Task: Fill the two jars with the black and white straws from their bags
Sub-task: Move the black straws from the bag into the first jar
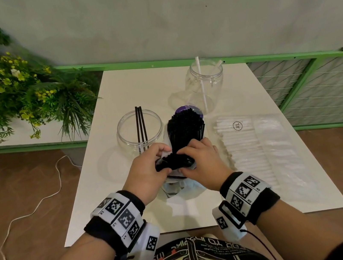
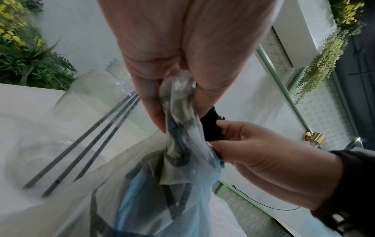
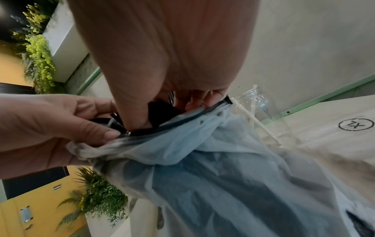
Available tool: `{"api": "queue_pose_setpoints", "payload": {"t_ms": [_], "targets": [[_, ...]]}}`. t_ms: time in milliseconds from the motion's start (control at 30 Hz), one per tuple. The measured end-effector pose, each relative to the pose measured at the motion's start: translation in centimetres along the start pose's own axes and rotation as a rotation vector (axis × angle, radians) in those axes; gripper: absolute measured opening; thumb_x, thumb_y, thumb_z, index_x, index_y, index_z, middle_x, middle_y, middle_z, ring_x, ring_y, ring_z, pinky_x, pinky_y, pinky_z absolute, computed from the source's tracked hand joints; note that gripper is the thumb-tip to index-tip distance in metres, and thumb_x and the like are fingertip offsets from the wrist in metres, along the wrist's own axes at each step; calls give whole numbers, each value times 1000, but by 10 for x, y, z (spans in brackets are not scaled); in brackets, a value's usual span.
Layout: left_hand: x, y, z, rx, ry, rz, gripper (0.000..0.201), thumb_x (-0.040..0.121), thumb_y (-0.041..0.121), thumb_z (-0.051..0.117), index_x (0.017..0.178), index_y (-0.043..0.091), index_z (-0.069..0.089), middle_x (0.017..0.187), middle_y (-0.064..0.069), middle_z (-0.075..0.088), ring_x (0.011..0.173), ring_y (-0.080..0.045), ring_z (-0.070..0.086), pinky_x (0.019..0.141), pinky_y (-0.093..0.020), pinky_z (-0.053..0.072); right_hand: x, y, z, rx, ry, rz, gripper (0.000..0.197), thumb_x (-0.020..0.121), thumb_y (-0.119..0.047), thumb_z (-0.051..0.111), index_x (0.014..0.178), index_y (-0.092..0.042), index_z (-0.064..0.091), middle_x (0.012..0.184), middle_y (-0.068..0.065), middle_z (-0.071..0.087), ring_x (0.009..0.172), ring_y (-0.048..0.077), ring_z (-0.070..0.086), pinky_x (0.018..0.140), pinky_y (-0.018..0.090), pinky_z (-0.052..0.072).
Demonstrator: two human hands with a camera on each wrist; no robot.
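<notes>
At frame centre, the left hand (image 1: pixel 149 167) pinches the bag (image 2: pixel 178 121) mouth open while the right hand (image 1: pixel 200 159) grasps black straws (image 1: pixel 185 130), apparently to draw some for the nearby jar (image 1: pixel 140 132).

You have two clear jars: one (image 1: pixel 139 130) holds three black straws (image 1: pixel 140 125), the other (image 1: pixel 205 84) two white straws (image 1: pixel 202 84). Two straw bags (image 1: pixel 265 144) present.

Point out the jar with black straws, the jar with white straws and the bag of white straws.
jar with black straws (image 1: pixel 122 135), head view, left wall below the rim.
jar with white straws (image 1: pixel 191 86), head view, left wall.
bag of white straws (image 1: pixel 247 144), head view, middle of the bag.
</notes>
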State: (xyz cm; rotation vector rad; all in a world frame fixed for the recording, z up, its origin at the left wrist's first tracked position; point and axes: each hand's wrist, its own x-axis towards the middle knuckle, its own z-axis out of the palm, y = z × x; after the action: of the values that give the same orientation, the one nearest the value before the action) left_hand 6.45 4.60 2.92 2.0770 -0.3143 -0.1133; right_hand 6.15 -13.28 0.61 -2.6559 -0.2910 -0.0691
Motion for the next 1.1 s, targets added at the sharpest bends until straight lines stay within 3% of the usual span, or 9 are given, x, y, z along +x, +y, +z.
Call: {"api": "queue_pose_setpoints", "payload": {"t_ms": [167,300,433,567,767,867,967,1000,1100], "targets": [[-1,-3,-2,-20,0,20,45,79,-4,66,100,35,56,98,19,60,94,11,56,80,-1,37,-1,0,-2,53,2,16,26,83,-35,68,106,-25,61,101,-12,60,105,13,40,77,30,22],[-1,-8,-5,62,21,36,37,80,4,69,92,38,58,101,11,62,97,-4,56,82,-3,36,-8,7,-5,118,124,-47,19,88,-23,65,105,-19,56,92,-4,65,89,18,55,87,37,39],[1,-9,-4,108,40,40,28,80,7,70,92,31,61,100,4,62,95,-9,55,79,-3,35,-10,10,-17,139,345,-139,42,87,-13,66,120,-23,41,96,5,66,76,26,60,68,39,51],[2,-10,-3,112,39,27,26,80,8,70,92,29,62,100,3,62,96,-11,55,79,-5,36,-2,16,-28,107,494,-216,58,86,-4,65,133,-20,34,109,9,59,84,20,59,60,28,49],[-1,-11,-3,104,39,11,27,80,9,70,93,31,62,99,4,61,96,-10,55,79,-4,34,9,37,-32,86,612,-160,31,87,-8,60,118,-7,55,116,8,51,103,24,53,89,36,48],[-1,-8,-3,99,36,4,27,80,9,70,92,32,61,100,6,61,97,-9,54,80,-5,35,13,39,-33,79,508,-141,42,89,-3,56,130,-10,50,130,5,48,113,20,52,88,31,50],[0,-6,-3,97,29,2,28,80,9,70,92,32,61,101,5,61,97,-9,54,81,-8,35,22,42,-29,-14,399,-151,47,89,1,52,134,-10,51,138,7,48,119,27,52,95,38,49],[0,-5,-3,95,27,1,28,80,9,70,92,32,61,102,6,61,98,-9,54,81,-7,34,24,43,-28,2,393,-132,45,90,1,50,134,-8,51,141,8,47,122,27,50,101,37,45],[1,-5,-3,94,27,-5,29,81,9,70,94,32,61,103,6,60,98,-8,53,80,-2,33,24,38,-24,104,380,-102,44,96,-4,41,140,-6,45,150,6,38,134,17,39,111,16,27]]}}
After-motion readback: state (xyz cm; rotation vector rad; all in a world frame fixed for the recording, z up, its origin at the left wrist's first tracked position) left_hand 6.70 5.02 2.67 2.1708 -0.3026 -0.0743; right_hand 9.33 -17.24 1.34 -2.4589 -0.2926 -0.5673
